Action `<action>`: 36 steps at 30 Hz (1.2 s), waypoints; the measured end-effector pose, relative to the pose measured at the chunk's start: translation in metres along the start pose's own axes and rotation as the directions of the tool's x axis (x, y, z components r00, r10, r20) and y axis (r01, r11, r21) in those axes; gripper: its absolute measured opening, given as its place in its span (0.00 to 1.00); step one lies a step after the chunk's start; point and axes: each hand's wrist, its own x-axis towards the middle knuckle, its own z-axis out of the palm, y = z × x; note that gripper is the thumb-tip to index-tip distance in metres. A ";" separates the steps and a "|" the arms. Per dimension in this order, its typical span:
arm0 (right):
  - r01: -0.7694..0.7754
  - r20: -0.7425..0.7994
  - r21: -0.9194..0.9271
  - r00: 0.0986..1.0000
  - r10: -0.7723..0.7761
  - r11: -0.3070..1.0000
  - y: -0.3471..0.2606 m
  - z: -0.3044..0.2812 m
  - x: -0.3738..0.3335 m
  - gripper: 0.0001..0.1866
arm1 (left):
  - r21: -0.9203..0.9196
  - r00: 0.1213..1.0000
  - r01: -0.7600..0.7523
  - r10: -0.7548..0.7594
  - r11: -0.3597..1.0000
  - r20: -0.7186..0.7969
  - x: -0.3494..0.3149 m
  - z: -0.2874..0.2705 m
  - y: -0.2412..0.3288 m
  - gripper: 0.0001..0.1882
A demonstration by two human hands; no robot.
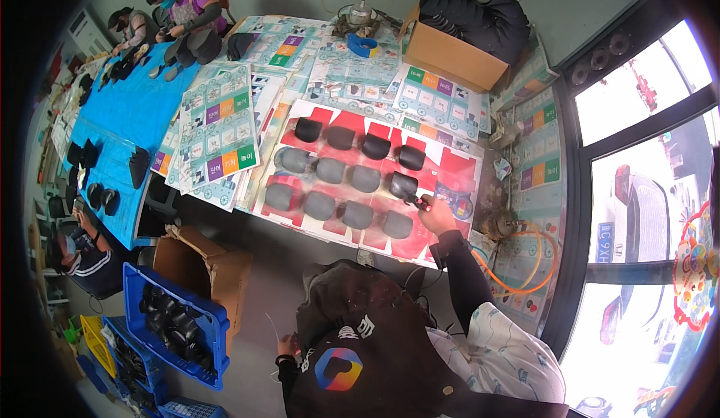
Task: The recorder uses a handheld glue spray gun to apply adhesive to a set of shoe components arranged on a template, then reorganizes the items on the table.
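Note:
Rows of curved dark pads (365, 179) lie on a red and white printed sheet (279, 215). Those in the far row are mostly black; many nearer ones look dull grey. My right hand (436, 215) is closed around a small dark tool with a red part (421, 204), whose kind I cannot make out. The tool's tip is at the lower edge of a shiny black pad (403, 184) near the right end of the middle row. Low beside my dark apron (341, 328) is my left hand (287, 344), its fingers too small to read; a thin pale line runs near it.
A cardboard box (454, 59) heaped with black curved pieces stands at the back right. Beside it are a metal pot (361, 19) and a blue tape roll (362, 45). Orange hose (536, 268) loops at right. A blue crate (217, 335) stands lower left; people work at a blue-covered table (124, 118).

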 end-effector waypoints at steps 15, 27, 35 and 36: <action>-0.053 -0.101 0.044 0.993 0.057 0.998 0.001 0.008 0.001 0.15 | 0.043 0.999 -0.032 0.031 0.999 0.013 -0.004 -0.001 0.007 0.12; 0.010 -0.055 0.095 0.998 -0.005 0.995 0.001 0.007 0.001 0.13 | 0.082 0.989 -0.143 0.139 0.986 0.051 0.001 -0.008 0.001 0.11; -0.051 -0.027 0.046 0.998 0.053 0.998 0.014 0.003 -0.001 0.13 | 0.062 0.963 -0.256 0.249 0.965 0.104 0.009 -0.004 -0.006 0.09; -0.054 -0.028 0.044 0.998 0.056 0.998 0.013 0.002 -0.003 0.13 | 0.043 0.984 -0.160 0.156 0.986 0.082 0.006 -0.003 -0.005 0.09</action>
